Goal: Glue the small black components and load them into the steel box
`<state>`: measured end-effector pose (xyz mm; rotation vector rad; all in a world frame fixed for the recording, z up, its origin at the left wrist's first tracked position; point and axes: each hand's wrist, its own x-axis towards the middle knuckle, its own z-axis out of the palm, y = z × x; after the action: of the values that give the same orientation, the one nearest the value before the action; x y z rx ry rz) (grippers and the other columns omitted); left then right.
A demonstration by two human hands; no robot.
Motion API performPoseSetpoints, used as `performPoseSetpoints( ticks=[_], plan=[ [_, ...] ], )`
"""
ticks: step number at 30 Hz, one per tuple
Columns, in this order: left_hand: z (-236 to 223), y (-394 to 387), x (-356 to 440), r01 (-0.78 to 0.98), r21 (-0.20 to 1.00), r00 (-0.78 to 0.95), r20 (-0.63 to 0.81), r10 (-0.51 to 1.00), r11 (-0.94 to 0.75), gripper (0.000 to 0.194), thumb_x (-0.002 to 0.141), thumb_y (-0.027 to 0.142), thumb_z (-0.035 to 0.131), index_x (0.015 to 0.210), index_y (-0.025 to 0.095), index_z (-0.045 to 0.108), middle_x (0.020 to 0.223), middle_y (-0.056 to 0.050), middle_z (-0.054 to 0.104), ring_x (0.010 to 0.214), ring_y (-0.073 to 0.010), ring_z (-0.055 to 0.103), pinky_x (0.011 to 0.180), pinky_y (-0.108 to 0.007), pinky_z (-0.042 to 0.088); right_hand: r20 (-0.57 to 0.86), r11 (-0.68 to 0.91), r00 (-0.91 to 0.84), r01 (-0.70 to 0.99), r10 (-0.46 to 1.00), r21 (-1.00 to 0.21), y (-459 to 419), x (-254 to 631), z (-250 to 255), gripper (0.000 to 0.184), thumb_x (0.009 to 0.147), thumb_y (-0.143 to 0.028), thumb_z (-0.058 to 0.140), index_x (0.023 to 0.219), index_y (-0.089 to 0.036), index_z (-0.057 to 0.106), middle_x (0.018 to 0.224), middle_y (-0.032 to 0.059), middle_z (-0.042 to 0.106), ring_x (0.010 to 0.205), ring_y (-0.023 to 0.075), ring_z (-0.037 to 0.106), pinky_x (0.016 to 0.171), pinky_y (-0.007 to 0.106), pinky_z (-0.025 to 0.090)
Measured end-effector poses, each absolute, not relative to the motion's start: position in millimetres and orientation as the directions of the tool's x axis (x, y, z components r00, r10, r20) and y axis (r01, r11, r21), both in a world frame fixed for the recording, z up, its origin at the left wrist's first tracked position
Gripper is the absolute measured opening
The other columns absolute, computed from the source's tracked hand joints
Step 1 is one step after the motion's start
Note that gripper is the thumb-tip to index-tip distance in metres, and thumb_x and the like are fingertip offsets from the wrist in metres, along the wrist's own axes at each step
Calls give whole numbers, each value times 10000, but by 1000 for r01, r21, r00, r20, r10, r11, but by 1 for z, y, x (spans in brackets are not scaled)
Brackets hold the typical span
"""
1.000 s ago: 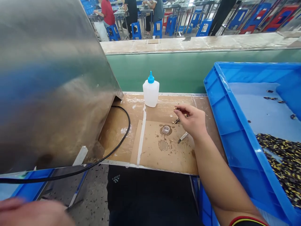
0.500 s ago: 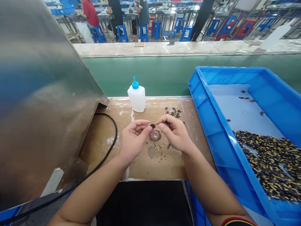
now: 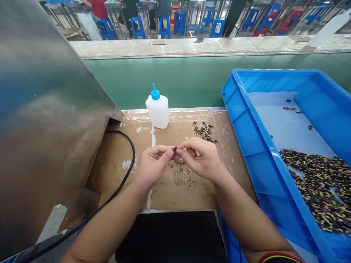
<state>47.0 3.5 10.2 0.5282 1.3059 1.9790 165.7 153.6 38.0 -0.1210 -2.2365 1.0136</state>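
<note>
Between the thumb and fingers of my left hand (image 3: 154,164) is a small dark disc (image 3: 174,148), now turned nearly edge-on. My right hand (image 3: 201,157) meets it from the right, thumb and forefinger pinched at the disc's edge. Whether a second tiny part sits in that pinch is hidden by the fingertips. Below the fingers, a small clear round piece (image 3: 180,160) on the board is partly covered. Just beyond my right hand lies a loose pile of small black-and-yellow parts (image 3: 204,131).
A white squeeze bottle (image 3: 158,111) with a blue nozzle stands behind my hands. On the right is a blue crate (image 3: 238,124) holding many black-and-yellow parts. A metal housing (image 3: 55,109) and a black cable (image 3: 134,153) flank the left. Beyond runs a green belt (image 3: 192,78).
My right hand has moved left, so its fingertips now meet the disc in my left hand. The disc has turned from face-up to nearly edge-on. The camera view has tipped slightly down.
</note>
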Motion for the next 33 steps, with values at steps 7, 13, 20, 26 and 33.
performPoseSetpoints(
  ticks=[7, 13, 20, 26, 33],
  plan=[
    [15, 6, 48, -432, 871, -656, -124, 744, -235, 301, 727, 381, 1025, 871, 182, 852, 855, -80, 847, 771, -166, 803, 798, -282, 690, 472, 630, -770, -119, 429, -767, 152, 165, 37, 81, 1015, -329, 738, 982, -262, 770, 633, -56, 491, 571, 137, 480, 592, 305, 417],
    [17, 8, 49, -497, 836, -607, -143, 782, -233, 330, 730, 387, 1025, 863, 177, 807, 839, -51, 830, 748, -155, 793, 784, -287, 691, 313, 475, -853, -89, 417, -876, 153, 167, 40, 145, 1030, -362, 716, 972, -254, 794, 626, -41, 559, 564, 140, 483, 585, 308, 427],
    [7, 7, 52, -322, 911, -691, -41, 722, -257, 287, 808, 413, 973, 915, 187, 832, 849, -65, 836, 755, -142, 778, 757, -240, 651, 60, 168, -895, 16, 442, -986, 153, 165, 42, 237, 990, -442, 737, 903, -221, 754, 711, 4, 675, 543, 131, 494, 513, 281, 375],
    [7, 2, 52, -50, 966, -749, 131, 649, -253, 148, 849, 329, 936, 904, 219, 854, 962, -72, 829, 874, -172, 768, 803, -276, 637, -69, -41, -921, 58, 382, -998, 152, 160, 40, 348, 929, -527, 791, 852, -196, 718, 687, -7, 614, 553, 112, 443, 494, 255, 314],
    [8, -1, 50, -67, 941, -714, 186, 675, -331, 58, 870, 250, 910, 868, 240, 853, 1168, -92, 852, 1087, -228, 812, 979, -358, 662, -98, -167, -949, 48, 300, -985, 152, 161, 30, 415, 957, -587, 798, 866, -197, 693, 615, -62, 471, 535, 95, 317, 487, 252, 227]
  ],
)
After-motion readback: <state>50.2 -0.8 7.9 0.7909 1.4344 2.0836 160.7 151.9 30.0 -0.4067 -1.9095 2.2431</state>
